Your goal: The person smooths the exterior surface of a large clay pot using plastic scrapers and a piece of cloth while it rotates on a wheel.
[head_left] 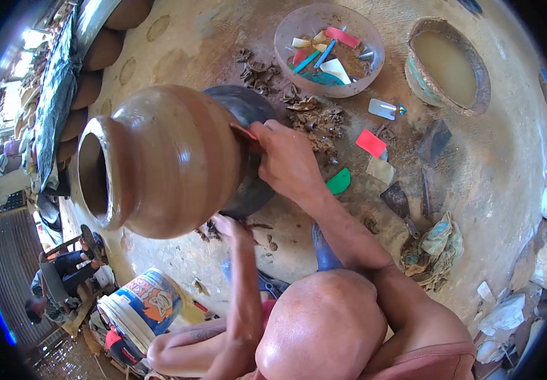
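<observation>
A large wet clay pot (182,161) with a wide flared mouth stands on a dark round base (251,193). My right hand (289,158) is closed on a thin reddish-brown scraper (243,133), whose edge lies against the lower wall of the pot. Close to the base's rim, on the near side, is my left hand (230,227). Its fingers look loosely stretched toward the base, and their tips are partly hidden by the pot. No tool shows in that hand.
Beyond the pot, a translucent basin (375,73) holds several small tools; a bucket of murky water (444,66) stands beside it. Clay scraps (318,123), a red card (371,143), a green scraper (339,181) and a rag (435,247) lie rightward. A white bucket (144,304) stands near left.
</observation>
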`<state>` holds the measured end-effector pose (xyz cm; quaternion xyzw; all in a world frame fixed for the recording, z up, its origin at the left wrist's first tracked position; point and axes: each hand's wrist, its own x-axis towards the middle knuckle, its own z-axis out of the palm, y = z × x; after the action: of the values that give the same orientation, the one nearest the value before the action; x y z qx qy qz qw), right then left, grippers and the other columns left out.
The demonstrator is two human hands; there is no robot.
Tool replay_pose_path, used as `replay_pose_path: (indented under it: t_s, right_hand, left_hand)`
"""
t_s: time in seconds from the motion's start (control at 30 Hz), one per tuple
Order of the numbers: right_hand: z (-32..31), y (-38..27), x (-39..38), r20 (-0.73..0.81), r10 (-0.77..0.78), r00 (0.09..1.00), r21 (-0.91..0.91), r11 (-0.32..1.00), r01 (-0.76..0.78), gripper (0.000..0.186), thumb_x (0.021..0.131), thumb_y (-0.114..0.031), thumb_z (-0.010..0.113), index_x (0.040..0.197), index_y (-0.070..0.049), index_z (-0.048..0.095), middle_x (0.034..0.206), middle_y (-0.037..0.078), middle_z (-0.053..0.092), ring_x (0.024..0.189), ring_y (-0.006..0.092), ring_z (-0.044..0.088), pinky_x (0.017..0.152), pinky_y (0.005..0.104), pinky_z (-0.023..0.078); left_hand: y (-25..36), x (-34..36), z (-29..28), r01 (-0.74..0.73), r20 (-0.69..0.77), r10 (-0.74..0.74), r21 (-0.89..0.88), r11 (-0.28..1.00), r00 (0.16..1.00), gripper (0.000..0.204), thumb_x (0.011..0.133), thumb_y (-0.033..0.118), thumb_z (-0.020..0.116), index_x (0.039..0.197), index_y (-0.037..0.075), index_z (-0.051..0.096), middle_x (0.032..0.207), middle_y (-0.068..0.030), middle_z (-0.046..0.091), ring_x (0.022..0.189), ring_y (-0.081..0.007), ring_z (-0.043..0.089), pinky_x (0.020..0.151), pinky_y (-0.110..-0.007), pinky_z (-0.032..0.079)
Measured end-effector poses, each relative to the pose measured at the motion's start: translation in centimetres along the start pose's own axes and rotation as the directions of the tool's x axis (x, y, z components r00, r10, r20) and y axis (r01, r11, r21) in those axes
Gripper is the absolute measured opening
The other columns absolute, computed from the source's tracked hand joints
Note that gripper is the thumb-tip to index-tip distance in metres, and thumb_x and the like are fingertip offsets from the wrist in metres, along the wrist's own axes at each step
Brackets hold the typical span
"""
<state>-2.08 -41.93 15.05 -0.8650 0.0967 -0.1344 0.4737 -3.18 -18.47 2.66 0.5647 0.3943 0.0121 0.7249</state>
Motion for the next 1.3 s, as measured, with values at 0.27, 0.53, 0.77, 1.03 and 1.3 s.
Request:
replay_pose_path:
  t_s: [0.27,0.53,0.77,1.03,1.3]
  right_hand:
    - [-0.5,0.3,0.5,-0.056,-0.012,0.998,-0.004,1.0,0.012,0.026,0.073,0.002,0.061,0.098,-0.004,0.059,0.089,0.017,0.059,0.091,0.0425,0.063,0.075,0.0535,0.049]
    - [0.6,-1.4,0.6,-0.009,-0.002,1.0,0.037,0.999,0.003,0.026,0.074,0.002,0.061,0.099,-0.004,0.059,0.09,0.018,0.059,0.092,0.0427,0.062,0.076,0.0532,0.049]
    - [-0.1,-1.6,0.4,-0.007,-0.033,0.999,0.048,0.998,0.034,0.028,0.073,0.003,0.061,0.1,-0.004,0.06,0.09,0.018,0.059,0.091,0.0428,0.062,0.076,0.0529,0.05]
    - [-0.5,-0.7,-0.3,-0.084,-0.035,0.996,-0.007,0.999,0.034,0.031,0.073,0.003,0.062,0.103,-0.005,0.062,0.09,0.017,0.059,0.091,0.0419,0.063,0.075,0.0528,0.049]
    - [-1.0,-2.5,0.4,-0.003,-0.031,1.0,-0.04,0.999,0.031,0.037,0.072,-0.002,0.069,0.109,-0.006,0.063,0.097,0.015,0.063,0.096,0.0389,0.065,0.081,0.0507,0.054]
  left_hand:
    - [4.1,0.3,-1.2,0.308,0.141,-0.326,0.136,0.942,0.935,0.06,0.105,0.054,0.05,0.14,0.005,0.052,0.135,-0.0173,0.063,0.113,-0.0343,0.068,0.094,-0.045,0.057]
    - [-3.1,-1.9,-2.9,0.301,0.19,-0.311,0.078,0.95,0.931,0.075,0.101,0.07,0.044,0.142,0.008,0.052,0.126,-0.0122,0.066,0.108,-0.0286,0.066,0.083,-0.043,0.058]
    - [5.0,4.5,-3.9,-0.059,0.35,-0.008,0.18,0.982,0.937,0.056,0.103,0.052,0.052,0.138,0.008,0.056,0.131,-0.0142,0.063,0.111,-0.0256,0.064,0.082,-0.042,0.058]
    - [-2.9,-4.9,-2.4,0.393,0.166,-0.416,0.154,0.906,0.894,0.075,0.095,0.072,0.057,0.139,0.011,0.052,0.123,-0.0172,0.066,0.09,-0.0303,0.07,0.071,-0.04,0.058]
    - [4.9,4.4,-2.3,-0.178,0.346,0.09,0.232,0.956,0.934,0.068,0.105,0.058,0.039,0.154,0.011,0.043,0.153,-0.0132,0.05,0.138,-0.0353,0.05,0.114,-0.055,0.043]
